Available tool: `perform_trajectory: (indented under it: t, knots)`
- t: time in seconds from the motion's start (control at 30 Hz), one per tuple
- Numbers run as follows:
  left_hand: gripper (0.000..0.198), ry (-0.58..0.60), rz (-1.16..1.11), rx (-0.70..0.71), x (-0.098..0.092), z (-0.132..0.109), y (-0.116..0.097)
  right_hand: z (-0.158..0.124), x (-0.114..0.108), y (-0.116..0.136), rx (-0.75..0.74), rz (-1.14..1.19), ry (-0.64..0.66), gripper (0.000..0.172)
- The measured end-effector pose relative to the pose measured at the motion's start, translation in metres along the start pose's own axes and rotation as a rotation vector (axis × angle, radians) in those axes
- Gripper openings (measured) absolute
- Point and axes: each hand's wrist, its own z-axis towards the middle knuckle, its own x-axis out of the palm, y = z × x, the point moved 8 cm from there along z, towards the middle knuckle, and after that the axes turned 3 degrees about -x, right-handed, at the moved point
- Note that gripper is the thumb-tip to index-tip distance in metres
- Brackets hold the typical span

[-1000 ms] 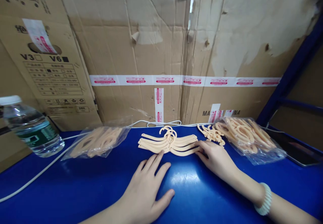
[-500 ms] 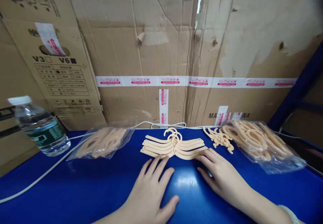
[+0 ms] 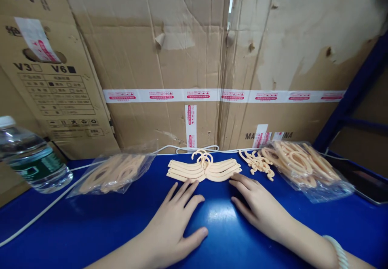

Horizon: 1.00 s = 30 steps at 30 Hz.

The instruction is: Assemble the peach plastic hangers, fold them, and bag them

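A row of overlapping beige folding hangers (image 3: 184,171) lies flat on the blue table (image 3: 224,236), their hooks pointing to the back. My left hand (image 3: 178,216) rests with fingers spread, its fingertips at the front edge of the hangers' left half. At the right end of the hangers, the fingertips of my right hand (image 3: 257,202) touch or nearly touch the frontmost arm; its thumb is apart from the fingers. Neither hand grips anything. Loose beige hooks (image 3: 257,164) lie in a small heap beyond my right hand.
Clear plastic bags of beige hanger parts lie left (image 3: 118,174) and right (image 3: 303,166). A water bottle (image 3: 34,160) stands at the left, near a white cable (image 3: 39,220). Behind rise cardboard sheets (image 3: 163,67). A dark flat device (image 3: 363,184) sits at the far right.
The hangers have been drawn closer together into a tighter, more even stack, with both hands at their front edge. The view has shifted, so everything sits further left.
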Motion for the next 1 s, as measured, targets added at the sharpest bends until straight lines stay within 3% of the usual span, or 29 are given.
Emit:
perform_trajectory:
  t: [0.27, 0.7, 1.0]
  knots:
    - [0.047, -0.043, -0.048, 0.015, 0.001, -0.001, 0.002, 0.000, -0.001, -0.002, 0.015, -0.002, -0.009, 0.033]
    - [0.044, -0.022, -0.023, 0.006, 0.002, -0.002, 0.002, -0.001, 0.003, 0.004, 0.063, 0.013, 0.085, 0.035]
    - [0.046, -0.052, -0.019, 0.009, 0.001, -0.004, 0.002, -0.002, -0.001, 0.016, 0.016, 0.092, 0.092, 0.032]
